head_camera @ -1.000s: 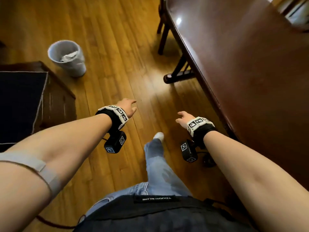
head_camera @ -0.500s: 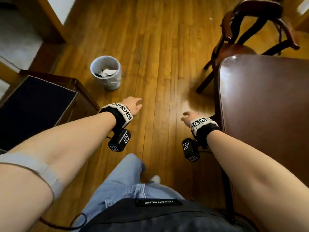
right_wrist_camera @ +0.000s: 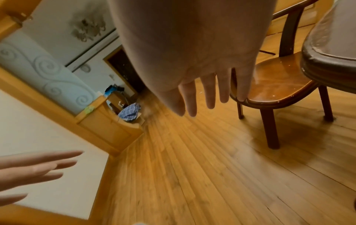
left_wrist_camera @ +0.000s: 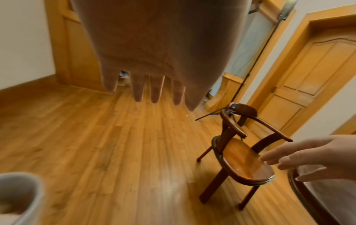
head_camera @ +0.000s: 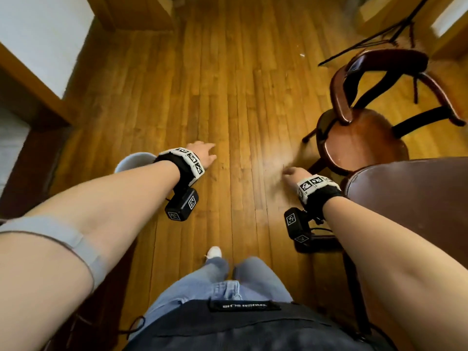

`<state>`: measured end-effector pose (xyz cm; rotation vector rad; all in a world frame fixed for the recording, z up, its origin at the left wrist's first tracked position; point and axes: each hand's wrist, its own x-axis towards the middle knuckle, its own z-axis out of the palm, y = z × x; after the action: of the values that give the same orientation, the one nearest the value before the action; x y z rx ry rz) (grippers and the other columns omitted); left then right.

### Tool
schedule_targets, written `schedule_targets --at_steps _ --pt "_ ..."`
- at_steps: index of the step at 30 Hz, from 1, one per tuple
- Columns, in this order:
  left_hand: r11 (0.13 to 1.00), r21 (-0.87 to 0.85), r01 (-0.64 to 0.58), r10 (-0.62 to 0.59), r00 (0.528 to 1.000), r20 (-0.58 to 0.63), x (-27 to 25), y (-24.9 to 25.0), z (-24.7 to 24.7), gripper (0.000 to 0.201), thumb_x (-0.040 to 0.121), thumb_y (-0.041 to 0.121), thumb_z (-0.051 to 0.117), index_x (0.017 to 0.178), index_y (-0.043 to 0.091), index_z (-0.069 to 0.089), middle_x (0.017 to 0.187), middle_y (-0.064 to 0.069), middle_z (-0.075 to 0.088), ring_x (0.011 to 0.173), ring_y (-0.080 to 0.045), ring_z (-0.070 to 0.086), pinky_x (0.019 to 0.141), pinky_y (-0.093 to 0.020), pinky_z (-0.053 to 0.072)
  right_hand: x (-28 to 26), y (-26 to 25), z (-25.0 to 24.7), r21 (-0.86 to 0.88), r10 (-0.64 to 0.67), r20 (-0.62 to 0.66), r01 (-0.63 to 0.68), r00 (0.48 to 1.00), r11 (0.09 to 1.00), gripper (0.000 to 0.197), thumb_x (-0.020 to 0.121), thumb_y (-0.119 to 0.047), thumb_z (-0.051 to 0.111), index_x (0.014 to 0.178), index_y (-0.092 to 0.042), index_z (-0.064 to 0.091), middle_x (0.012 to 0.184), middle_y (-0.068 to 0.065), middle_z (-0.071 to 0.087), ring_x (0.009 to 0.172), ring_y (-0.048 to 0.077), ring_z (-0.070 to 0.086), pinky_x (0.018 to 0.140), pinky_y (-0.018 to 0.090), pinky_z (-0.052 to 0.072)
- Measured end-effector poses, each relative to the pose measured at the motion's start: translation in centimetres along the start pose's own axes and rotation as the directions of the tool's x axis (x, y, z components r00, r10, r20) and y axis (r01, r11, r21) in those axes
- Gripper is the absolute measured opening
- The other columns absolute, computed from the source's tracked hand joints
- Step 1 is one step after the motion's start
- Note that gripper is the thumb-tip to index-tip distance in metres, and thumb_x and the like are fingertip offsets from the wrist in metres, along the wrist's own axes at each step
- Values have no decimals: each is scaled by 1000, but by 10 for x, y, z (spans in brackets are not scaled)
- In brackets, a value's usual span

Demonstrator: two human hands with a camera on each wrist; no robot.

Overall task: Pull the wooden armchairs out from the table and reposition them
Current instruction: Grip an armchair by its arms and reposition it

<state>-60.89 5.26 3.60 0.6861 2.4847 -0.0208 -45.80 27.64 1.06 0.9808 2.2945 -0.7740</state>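
A dark wooden armchair (head_camera: pixel 362 138) with a curved backrest and arms stands at the end of the dark table (head_camera: pixel 415 198), its seat partly under the table's rounded edge. The left wrist view shows the armchair (left_wrist_camera: pixel 244 158) to the right, the right wrist view shows the armchair (right_wrist_camera: pixel 277 85) beside the table (right_wrist_camera: pixel 331 45). My left hand (head_camera: pixel 205 154) hangs over the bare floor with straight fingers, holding nothing. My right hand (head_camera: pixel 291 173) is a short way left of the chair seat, fingers extended and empty, touching nothing.
A grey waste bin (head_camera: pixel 131 162) sits on the floor under my left forearm. A dark cabinet (head_camera: pixel 33 158) stands at the left. A black tripod stand (head_camera: pixel 387 31) rises behind the chair. Wooden doors (left_wrist_camera: pixel 316 76) line the far wall.
I have walked forward along the table towards its end. The armchair came into view and is now closer, just ahead of my right hand. Both hands stayed empty.
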Motion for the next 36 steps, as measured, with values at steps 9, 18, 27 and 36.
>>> schedule_targets --at_steps 9,18,27,36 --pt "942 156 -298 284 953 111 185 127 -83 52 102 34 34 152 19 26 158 -13 24 147 -26 23 115 -33 24 134 24 -115 110 185 -8 -183 983 977 42 95 -23 49 135 -12 53 147 10 45 136 30 41 112 33 32" --pt "903 226 -365 351 931 99 376 245 -206 51 101 39 34 150 24 31 157 -10 26 143 -33 30 113 -41 30 304 54 -293 148 285 -100 -269 953 952 26 85 -25 54 105 -12 66 114 14 68 104 34 63 95 39 50" --pt "851 259 -457 415 887 202 532 338 -261 52 100 37 37 150 24 29 155 -13 29 140 -34 34 113 -38 30 407 49 -366 281 336 -17 -318 942 906 37 93 -21 48 126 -11 60 137 11 55 127 28 51 107 33 38" --pt "644 340 -686 540 722 432 684 458 -283 55 99 38 36 151 20 26 150 -19 35 136 -35 39 111 -41 35 484 78 -379 666 640 215 -590 738 456 41 94 -19 52 131 -3 55 137 17 55 128 31 50 103 32 40"
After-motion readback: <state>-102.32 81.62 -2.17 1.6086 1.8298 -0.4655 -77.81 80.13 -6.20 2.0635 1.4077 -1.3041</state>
